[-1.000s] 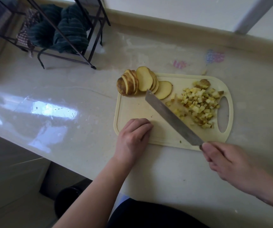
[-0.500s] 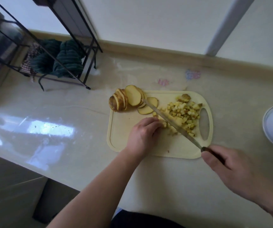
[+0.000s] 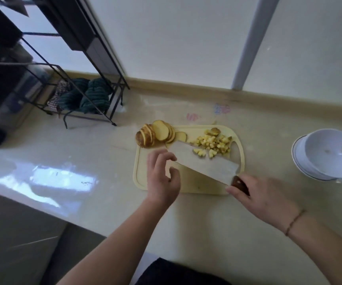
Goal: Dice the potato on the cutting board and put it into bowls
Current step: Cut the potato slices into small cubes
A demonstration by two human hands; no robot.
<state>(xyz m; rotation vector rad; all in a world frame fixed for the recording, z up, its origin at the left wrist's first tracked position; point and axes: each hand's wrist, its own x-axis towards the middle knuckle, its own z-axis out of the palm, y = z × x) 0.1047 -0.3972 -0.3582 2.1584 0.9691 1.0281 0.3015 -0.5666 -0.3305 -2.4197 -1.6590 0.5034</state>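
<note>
The cleaver [image 3: 205,163] now lies tilted almost flat over the middle of the cutting board [image 3: 188,185], with a few potato cubes riding on its blade; half a second ago it stood on edge among the dice. The right hand [image 3: 262,194] grips the dark handle, fingers wrapped round it. The left hand [image 3: 162,173] has lifted off the board and hovers at the blade's left end, fingers loosely curved and holding nothing. That looks like scooping to me, so the transfer seems about to start. The diced potato [image 3: 213,144] sits at the board's right centre, the uncut slices [image 3: 157,134] at its upper left corner. The stacked white bowls [image 3: 328,155] have come fully into view at the right edge.
</note>
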